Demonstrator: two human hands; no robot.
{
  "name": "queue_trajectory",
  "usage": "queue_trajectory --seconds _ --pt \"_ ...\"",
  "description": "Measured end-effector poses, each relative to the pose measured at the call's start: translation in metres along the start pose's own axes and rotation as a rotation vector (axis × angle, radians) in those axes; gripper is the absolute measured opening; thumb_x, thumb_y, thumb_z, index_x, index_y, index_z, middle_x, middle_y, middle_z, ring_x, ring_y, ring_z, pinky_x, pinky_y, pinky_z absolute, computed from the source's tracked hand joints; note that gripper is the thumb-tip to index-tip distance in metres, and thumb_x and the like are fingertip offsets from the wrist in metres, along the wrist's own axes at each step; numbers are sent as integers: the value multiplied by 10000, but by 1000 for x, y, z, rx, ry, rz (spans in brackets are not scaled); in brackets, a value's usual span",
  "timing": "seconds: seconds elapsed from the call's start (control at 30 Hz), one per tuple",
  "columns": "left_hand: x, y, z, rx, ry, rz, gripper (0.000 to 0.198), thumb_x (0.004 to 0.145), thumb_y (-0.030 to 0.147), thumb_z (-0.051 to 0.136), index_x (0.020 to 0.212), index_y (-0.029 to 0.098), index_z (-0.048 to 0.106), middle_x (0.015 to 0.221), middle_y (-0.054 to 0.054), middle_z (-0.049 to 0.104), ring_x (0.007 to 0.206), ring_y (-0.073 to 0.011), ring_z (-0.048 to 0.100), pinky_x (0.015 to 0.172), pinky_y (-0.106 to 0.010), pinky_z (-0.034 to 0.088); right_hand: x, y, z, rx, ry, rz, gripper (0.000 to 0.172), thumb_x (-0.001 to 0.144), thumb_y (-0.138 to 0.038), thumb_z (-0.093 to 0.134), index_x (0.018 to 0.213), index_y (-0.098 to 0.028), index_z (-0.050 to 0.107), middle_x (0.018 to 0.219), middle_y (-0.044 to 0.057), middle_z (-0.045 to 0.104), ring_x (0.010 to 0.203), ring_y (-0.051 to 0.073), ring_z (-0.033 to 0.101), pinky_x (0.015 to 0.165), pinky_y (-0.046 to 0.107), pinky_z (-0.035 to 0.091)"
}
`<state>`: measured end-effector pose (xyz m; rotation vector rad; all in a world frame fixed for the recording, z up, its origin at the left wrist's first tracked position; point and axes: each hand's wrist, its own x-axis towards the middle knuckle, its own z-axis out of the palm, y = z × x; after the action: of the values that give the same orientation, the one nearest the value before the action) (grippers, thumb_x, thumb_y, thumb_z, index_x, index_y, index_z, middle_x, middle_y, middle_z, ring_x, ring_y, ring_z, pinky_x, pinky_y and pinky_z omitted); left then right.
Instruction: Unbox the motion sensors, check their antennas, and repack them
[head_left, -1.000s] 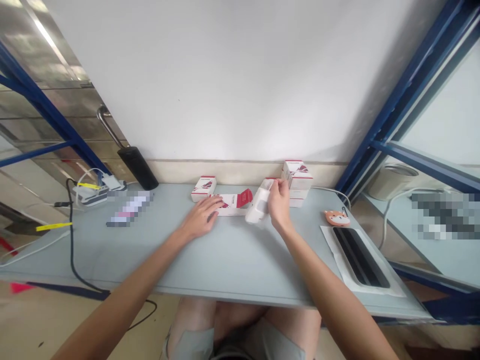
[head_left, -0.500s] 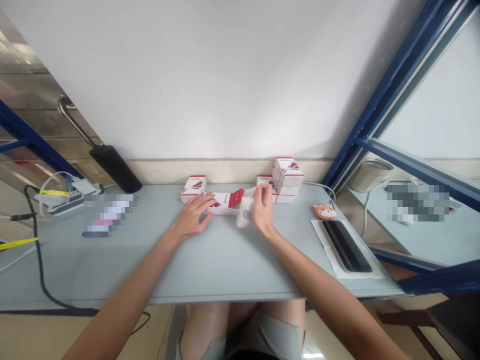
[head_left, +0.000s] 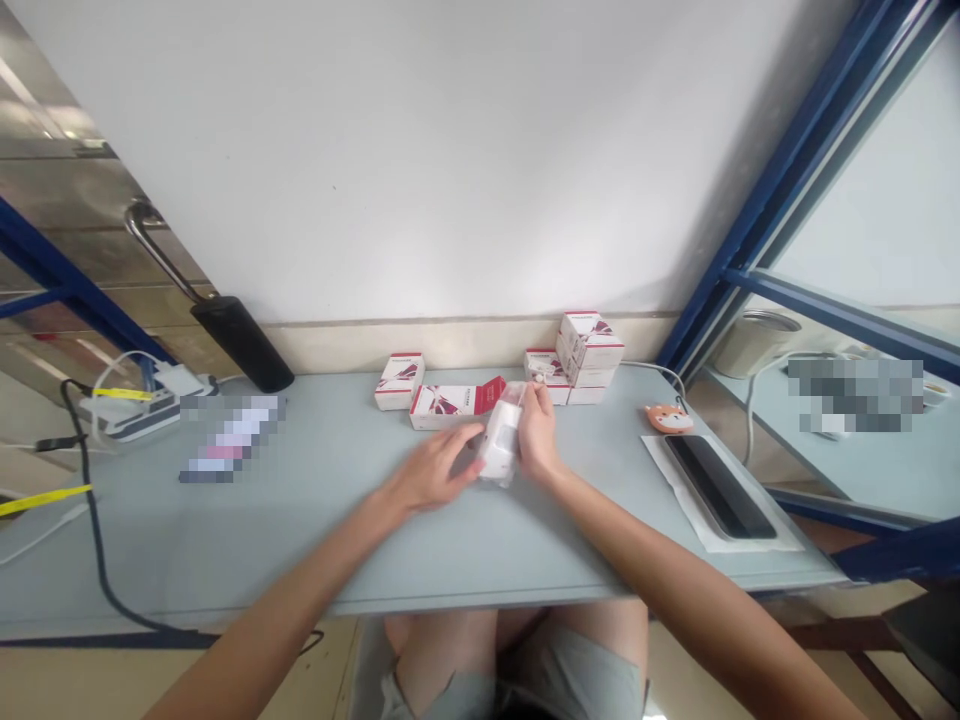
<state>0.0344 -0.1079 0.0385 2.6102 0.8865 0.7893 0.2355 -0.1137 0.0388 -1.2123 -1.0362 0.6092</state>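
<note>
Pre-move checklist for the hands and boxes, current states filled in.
1. Right hand holding the wrapped white item: ok.
2. Left hand touching that item: cannot tell; fingertips are right beside it.
3. Red flap of the lying box open: ok.
4. Inside of that box visible: not ok, hidden from this angle.
5. Stacked boxes clear of the left hand: ok.

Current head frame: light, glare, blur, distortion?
Head view: soft light, white wall darkening toward the right; bright streak on the shiny panels, upper left; small print on the open box too soft to read; blue frame leans, likely wide-angle stretch; flat thing at left pixelated.
</note>
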Motion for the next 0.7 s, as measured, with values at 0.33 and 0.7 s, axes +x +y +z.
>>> queue_trajectory --seconds 0.33,0.7 --pt "2 12 7 -1042 -4 -501 727 899 578 738 1484 251 456 1345 -144 685 1122 -297 711 877 -400 597 5 -18 -2 167 -75 159 285 953 -551 504 917 -273 460 842 -10 591 680 170 555 602 297 486" --pt "1 14 -8 -1583 -101 -658 422 983 503 669 1253 180 692 1147 -139 753 833 -207 719 781 -347 552 24 -54 -31 151 -92 -118 240 917 -439 740 936 -262 579 799 -20 658 608 138 557 586 287 454"
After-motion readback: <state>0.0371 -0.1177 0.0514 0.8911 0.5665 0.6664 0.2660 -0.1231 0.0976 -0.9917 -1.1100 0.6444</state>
